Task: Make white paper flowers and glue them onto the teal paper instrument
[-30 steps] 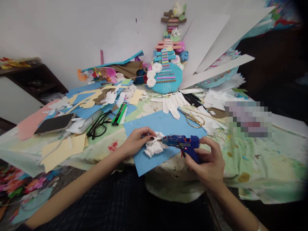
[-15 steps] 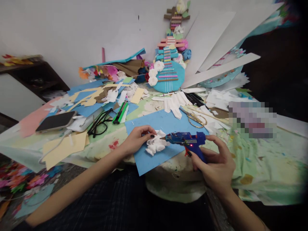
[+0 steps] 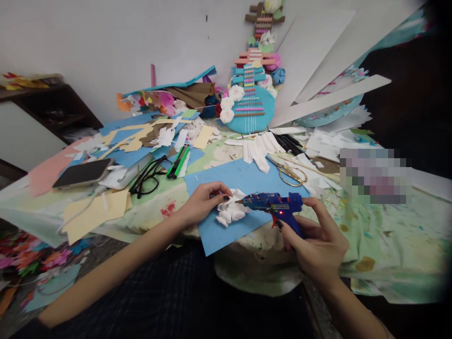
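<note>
"What is your left hand [image 3: 206, 203] doing?"

"Pinching the crumpled white paper [image 3: 231, 213] over the blue sheet [image 3: 218, 238], likely to steady it."

"And your right hand [image 3: 319, 238]?"

"Well apart from the left, wrapped around the glue gun [image 3: 270, 202], probably turned sideways so the nozzle [image 3: 240, 201] points into the folds. Whether it touches them, I cannot tell."

"Why are your scissors [image 3: 284, 169] there?"

"At the sheet's far edge they seem within reach, yet out of your way."

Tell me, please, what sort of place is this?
Probably a craft workspace: the right hand holds a blue glue gun, gold-handled scissors lie nearby, and a turquoise guitar-like piece with white flowers stands at the back.
</note>
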### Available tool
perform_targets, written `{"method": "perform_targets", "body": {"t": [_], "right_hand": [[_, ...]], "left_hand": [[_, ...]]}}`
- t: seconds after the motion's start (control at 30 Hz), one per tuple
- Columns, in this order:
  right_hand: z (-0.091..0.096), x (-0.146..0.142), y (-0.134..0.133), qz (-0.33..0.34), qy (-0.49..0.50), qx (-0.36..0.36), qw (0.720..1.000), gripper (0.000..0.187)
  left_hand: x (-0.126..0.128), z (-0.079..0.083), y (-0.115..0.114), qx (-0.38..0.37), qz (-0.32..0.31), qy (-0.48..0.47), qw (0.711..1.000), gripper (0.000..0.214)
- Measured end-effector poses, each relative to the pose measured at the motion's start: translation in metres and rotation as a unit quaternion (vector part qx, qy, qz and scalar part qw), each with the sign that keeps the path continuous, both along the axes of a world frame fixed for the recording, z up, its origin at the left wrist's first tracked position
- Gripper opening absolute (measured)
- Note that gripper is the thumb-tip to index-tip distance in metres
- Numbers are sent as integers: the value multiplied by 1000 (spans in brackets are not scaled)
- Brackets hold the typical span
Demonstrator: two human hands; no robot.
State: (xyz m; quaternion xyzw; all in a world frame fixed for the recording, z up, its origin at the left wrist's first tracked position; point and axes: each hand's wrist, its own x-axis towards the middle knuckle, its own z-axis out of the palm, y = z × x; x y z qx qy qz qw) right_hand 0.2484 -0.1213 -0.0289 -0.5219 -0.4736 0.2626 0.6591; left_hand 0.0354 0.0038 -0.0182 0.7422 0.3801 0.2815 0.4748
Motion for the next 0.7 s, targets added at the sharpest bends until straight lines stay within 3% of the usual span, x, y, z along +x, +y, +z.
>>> {"method": "perform_targets", "body": {"t": [0.7], "right_hand": [[5, -3, 4, 10, 29, -15, 999, 49]], "left_hand": [[1, 3, -1, 2, -4, 3, 1000, 10]]}}
